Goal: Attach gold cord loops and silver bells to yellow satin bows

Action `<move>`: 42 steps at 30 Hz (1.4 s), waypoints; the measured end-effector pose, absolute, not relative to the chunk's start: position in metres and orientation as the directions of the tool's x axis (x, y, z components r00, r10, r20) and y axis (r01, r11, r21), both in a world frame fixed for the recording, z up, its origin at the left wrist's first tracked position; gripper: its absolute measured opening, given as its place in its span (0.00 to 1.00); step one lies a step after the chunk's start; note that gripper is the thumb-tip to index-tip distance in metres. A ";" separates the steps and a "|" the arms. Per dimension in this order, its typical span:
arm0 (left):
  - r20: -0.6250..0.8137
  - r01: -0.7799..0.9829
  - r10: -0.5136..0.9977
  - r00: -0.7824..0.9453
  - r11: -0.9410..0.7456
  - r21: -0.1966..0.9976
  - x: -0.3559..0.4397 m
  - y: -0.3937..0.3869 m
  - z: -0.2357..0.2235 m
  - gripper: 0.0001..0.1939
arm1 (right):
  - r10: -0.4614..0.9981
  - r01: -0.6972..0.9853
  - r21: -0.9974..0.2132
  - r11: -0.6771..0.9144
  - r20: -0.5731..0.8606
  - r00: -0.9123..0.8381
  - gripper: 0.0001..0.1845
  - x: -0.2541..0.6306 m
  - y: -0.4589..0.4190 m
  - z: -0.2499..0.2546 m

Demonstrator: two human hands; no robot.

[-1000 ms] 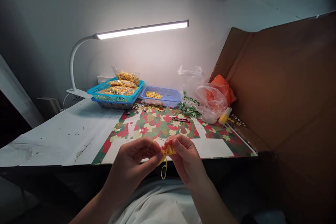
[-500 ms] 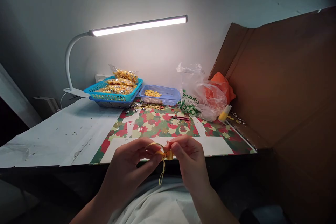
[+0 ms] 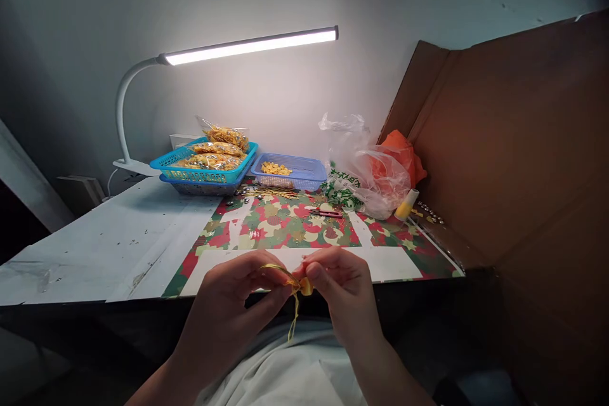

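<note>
Both hands meet just in front of the table's near edge, around a small yellow ribbon bow (image 3: 306, 285). My left hand (image 3: 238, 298) pinches the bow's left side between thumb and fingers, and a thin yellow cord (image 3: 294, 314) loops over those fingers and dangles below. My right hand (image 3: 345, 288) is closed with thumb against forefinger at the bow's right side. Fingertips partly hide the bow's middle.
On the table stand a turquoise basket (image 3: 209, 175) with bagged gold pieces, a blue basket (image 3: 309, 168) with yellow bits, thread snips (image 3: 326, 213), plastic bags (image 3: 375, 177), and a yellow glue bottle (image 3: 406, 206). A lamp (image 3: 252, 44) hangs above; cardboard (image 3: 514, 139) rises at right.
The cord's loop over my left fingers has flattened, and its hanging end has dropped slightly lower. Both hands have stayed nearly in place.
</note>
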State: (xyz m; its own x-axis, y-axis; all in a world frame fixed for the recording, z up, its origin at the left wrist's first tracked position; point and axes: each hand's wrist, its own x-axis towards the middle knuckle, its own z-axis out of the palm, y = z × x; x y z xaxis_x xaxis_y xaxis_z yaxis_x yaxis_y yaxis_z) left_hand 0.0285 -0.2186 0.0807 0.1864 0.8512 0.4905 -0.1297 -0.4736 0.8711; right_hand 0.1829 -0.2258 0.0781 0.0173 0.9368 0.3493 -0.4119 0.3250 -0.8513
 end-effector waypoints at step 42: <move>0.475 0.197 0.868 0.142 -0.495 0.846 0.022 -0.207 0.080 0.02 | 0.654 0.302 -0.701 0.647 0.713 0.253 0.06 0.188 -0.226 0.062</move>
State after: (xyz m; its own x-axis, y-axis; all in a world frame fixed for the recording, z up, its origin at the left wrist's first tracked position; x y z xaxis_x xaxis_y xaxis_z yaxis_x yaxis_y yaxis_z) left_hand 0.0219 -0.2072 0.0798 0.1422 0.8684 0.4750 0.1975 -0.4951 0.8461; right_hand 0.1879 -0.2262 0.0618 0.2534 0.6539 0.7129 0.3019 0.6466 -0.7005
